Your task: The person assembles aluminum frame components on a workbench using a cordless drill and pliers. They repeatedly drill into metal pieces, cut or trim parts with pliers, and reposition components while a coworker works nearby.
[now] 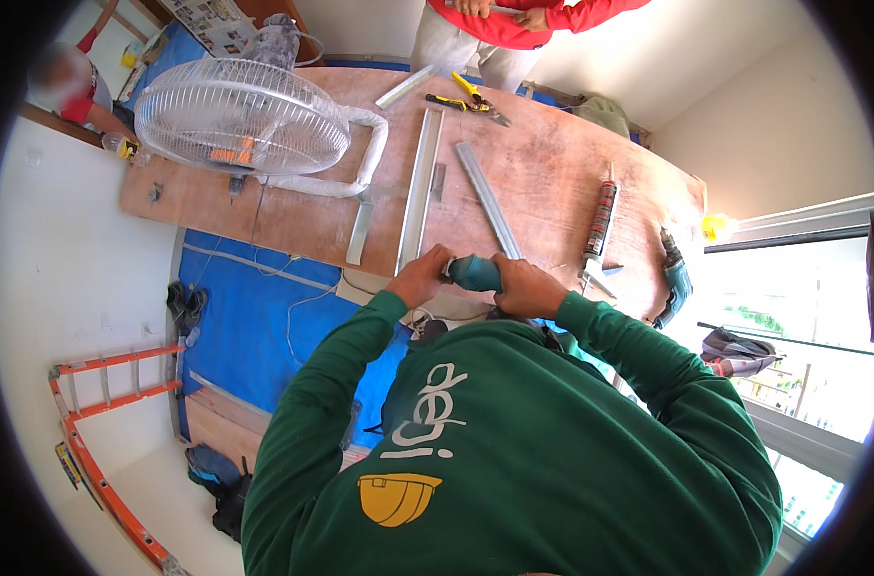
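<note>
At the near edge of the wooden table, I hold a teal power tool (475,274), shaped like a drill or driver, close to my body. My right hand (530,287) wraps round its right end, where the handle is mostly hidden. Fingers of my left hand (421,276) close at its dark front end; whether they also pinch a small piece I cannot tell. Just beyond my left hand lies a long metal channel (419,192). A second, narrower metal channel (488,200) runs toward my right hand. A short flat metal strip (360,232) lies further left.
The table (552,144) carries a large fan (243,117), yellow-handled snips (471,101), a caulking tube (600,221) and another teal drill (674,278). Across it stands a person in red (514,24) holding a thin strip. Another person (86,91) is far left. An orange ladder (110,480) stands left.
</note>
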A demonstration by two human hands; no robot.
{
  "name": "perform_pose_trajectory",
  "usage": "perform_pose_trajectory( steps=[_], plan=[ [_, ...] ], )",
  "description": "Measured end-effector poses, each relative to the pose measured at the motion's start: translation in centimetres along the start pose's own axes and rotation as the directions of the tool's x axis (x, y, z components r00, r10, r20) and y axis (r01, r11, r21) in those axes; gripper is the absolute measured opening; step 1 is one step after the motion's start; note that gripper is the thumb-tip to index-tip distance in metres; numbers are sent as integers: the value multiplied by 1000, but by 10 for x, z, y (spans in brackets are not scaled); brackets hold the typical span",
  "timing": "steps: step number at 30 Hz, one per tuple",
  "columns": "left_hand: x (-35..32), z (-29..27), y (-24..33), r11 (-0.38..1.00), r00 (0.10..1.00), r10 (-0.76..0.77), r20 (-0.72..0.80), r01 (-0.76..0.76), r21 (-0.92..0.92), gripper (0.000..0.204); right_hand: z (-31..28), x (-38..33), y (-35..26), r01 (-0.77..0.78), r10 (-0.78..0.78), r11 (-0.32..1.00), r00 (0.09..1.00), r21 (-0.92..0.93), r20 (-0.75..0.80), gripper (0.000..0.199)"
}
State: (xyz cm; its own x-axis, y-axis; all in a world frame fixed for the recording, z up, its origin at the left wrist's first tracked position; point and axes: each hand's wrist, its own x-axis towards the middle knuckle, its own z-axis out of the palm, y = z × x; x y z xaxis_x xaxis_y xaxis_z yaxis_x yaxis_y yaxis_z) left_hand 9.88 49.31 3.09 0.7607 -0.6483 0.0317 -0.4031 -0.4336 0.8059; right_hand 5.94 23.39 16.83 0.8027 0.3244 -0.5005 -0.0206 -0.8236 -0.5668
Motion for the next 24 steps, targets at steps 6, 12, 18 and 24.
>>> perform_pose_trajectory(
  steps=[6, 12, 18, 24],
  plan=[
    [0, 0, 0, 998, 1000, 5, 11, -4, -55, 46, -1, -3, -1, -1, 1, 1000, 1000, -4, 7, 40],
    [0, -6, 10, 992, 998, -51, 39, 55, -112, 35, -3, 1, 1, -12, 13, 999, 1000, -34, 19, 40],
    [4, -4, 5, 997, 999, -18, 51, 21, -68, 39, -6, -1, 3, -3, 3, 1000, 1000, 7, 28, 42],
    [2, 0, -2, 1000, 999, -13, 41, 14, -13, 48, 6, -5, 14, -14, 16, 998, 999, 56, -31, 46]
  ],
)
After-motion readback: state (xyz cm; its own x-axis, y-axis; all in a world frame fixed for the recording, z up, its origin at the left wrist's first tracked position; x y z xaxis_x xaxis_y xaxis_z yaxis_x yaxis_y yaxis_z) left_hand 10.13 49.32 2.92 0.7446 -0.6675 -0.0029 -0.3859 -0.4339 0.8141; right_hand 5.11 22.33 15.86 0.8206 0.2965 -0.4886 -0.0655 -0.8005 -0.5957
